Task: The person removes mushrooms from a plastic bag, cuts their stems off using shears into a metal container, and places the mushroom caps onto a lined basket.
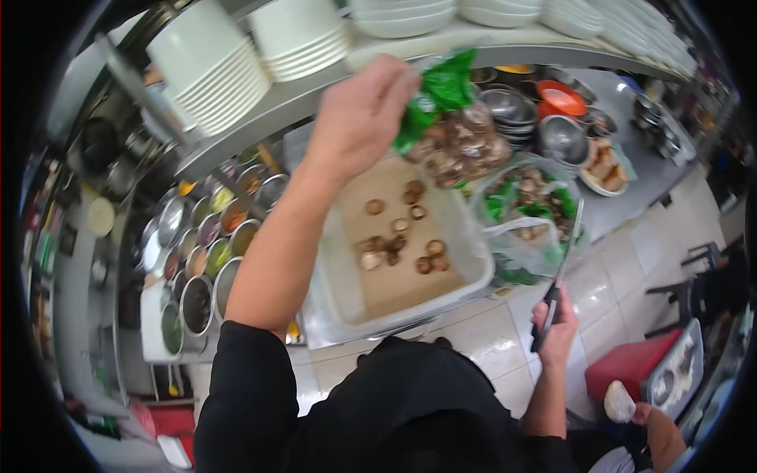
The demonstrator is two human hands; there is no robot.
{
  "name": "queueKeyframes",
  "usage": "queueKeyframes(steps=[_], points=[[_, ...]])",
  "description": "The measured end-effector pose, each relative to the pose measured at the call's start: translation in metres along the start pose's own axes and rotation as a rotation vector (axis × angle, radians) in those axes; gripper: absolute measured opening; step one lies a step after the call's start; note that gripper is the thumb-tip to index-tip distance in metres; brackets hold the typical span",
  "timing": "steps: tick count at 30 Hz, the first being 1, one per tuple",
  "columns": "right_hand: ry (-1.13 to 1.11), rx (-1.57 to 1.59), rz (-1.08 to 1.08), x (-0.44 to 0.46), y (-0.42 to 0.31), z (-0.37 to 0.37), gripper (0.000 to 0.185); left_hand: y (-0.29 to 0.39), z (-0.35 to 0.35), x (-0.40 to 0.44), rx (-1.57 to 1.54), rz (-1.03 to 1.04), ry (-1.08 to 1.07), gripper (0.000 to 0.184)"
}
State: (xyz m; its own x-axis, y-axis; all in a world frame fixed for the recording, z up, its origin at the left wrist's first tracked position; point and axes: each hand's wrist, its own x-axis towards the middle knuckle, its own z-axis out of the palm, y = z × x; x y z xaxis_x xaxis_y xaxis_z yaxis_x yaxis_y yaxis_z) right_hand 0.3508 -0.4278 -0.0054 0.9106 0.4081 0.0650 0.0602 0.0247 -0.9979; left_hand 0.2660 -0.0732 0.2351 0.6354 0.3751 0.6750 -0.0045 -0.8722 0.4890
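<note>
White plastic tub (478,251) as landmark, loose brown mushrooms (436,248) in small groups on its brown base. L. hand (359,118), above the tub's far side, is closed on the upper part of a green-and-clear bag (465,146); the bag, w/ more mushrooms inside, is at the tub's far R. corner. R. hand (558,319), well apart from L., is wrapped round the black handle of a long blade (569,244), prob. a knife, R. of the tub, tip pointing away from the wearer. Carrier bag (505,240) w/ cut-looking mushroom pcs: just R. of the tub.

Handling note (judgement): thin film slips & sways, so a firm, gathered grip, bag kept low nr. the tub rim, steadies the load; blade is best kept clear of film & L. wrist; gentle handling limits bruised caps.
</note>
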Motion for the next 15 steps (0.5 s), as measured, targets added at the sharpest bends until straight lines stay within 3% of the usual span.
queueKeyframes(steps=[1, 4, 6, 8, 10, 14, 15], points=[[-0.092, -0.01, -0.031, -0.004, -0.019, 0.006, 0.065, -0.008, -0.028, -0.013, 0.079, -0.027, 0.049, 0.017], [-0.373, 0.153, 0.007, -0.021, -0.06, 0.038, 0.086, -0.031, -0.092, -0.059, 0.231, -0.133, 0.147, 0.02], [-0.626, 0.216, -0.076, -0.032, -0.075, 0.069, 0.103, -0.057, -0.119, -0.096, 0.267, -0.26, 0.129, 0.024], [-0.885, 0.319, 0.042, -0.051, -0.096, 0.107, 0.111, -0.086, -0.134, -0.131, 0.316, -0.411, 0.128, 0.027], [-1.099, 0.321, 0.028, -0.065, -0.102, 0.149, 0.105, -0.124, -0.129, -0.17, 0.255, -0.476, 0.159, 0.032], [-1.174, 0.287, 0.219, -0.107, -0.095, 0.233, 0.079, -0.213, -0.103, -0.25, 0.0, -0.727, -0.006, 0.038], [-1.164, 0.269, 0.253, -0.116, -0.086, 0.249, 0.076, -0.211, -0.104, -0.253, -0.235, -0.863, 0.062, 0.039]])
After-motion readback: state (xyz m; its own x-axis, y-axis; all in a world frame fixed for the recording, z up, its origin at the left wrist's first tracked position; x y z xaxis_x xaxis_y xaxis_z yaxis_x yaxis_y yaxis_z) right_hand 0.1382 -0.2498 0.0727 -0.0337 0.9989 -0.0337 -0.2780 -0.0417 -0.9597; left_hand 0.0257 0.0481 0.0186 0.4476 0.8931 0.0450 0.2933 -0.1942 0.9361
